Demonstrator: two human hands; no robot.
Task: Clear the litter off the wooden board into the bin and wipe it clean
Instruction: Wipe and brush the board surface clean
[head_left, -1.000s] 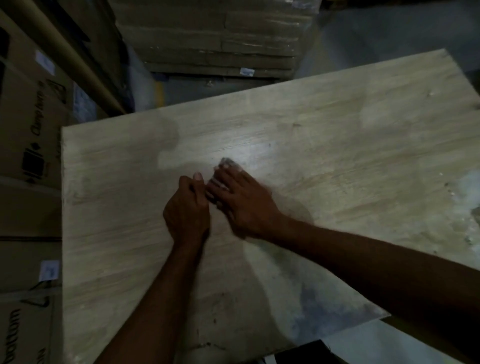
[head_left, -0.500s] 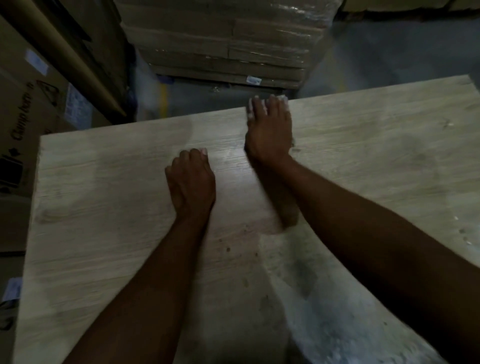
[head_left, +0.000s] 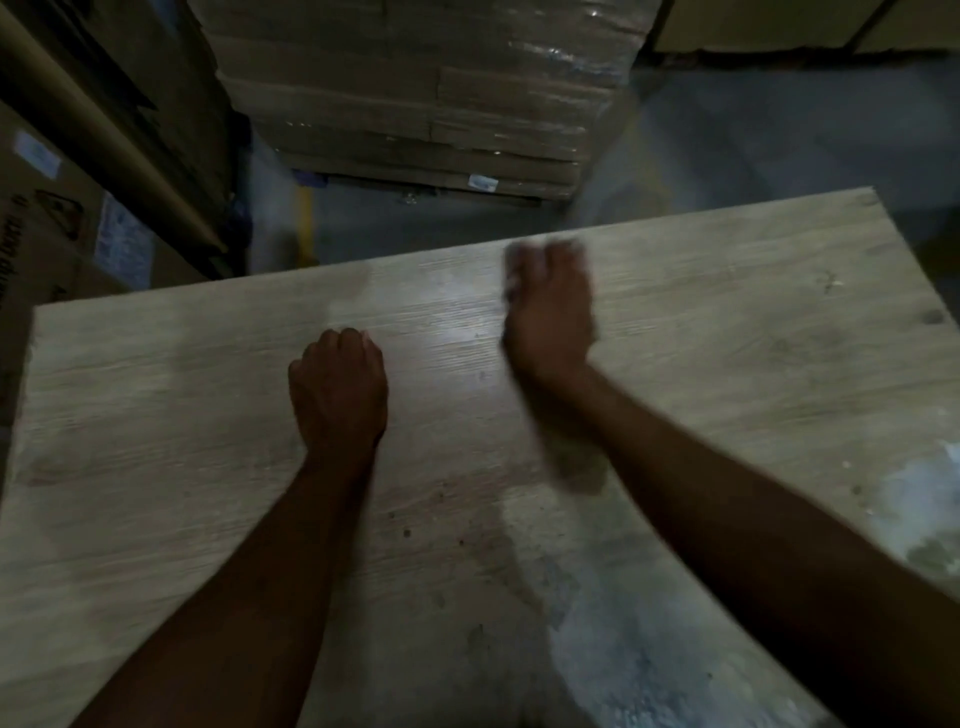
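Wooden board (head_left: 727, 332): lying flat and wide under both arms, filling most of the view, far edge toward a wrapped pallet of cartons (head_left: 415, 104). Left hand (head_left: 337, 387) resting on the middle of the board, grip curled together, seemingly on nothing, though the underside hidden. Right hand (head_left: 550, 306) near the far edge, blurred, fingers bent; whether closed on anything cannot tell. Probably stiff and heavy, so no lifting needed; better pinned with one palm and swept with the other. Litter light and loose by the look of it: pale dusty residue (head_left: 649, 670) smeared at the near edge, more at the right edge (head_left: 924, 488), small dark specks (head_left: 408, 532) mid-board. Likely to smear rather than gather; needs pushing toward an edge. No bin or cloth in view. Cardboard boxes (head_left: 78, 223) crowding the left edge; grey floor (head_left: 779, 156) beyond the far right corner.
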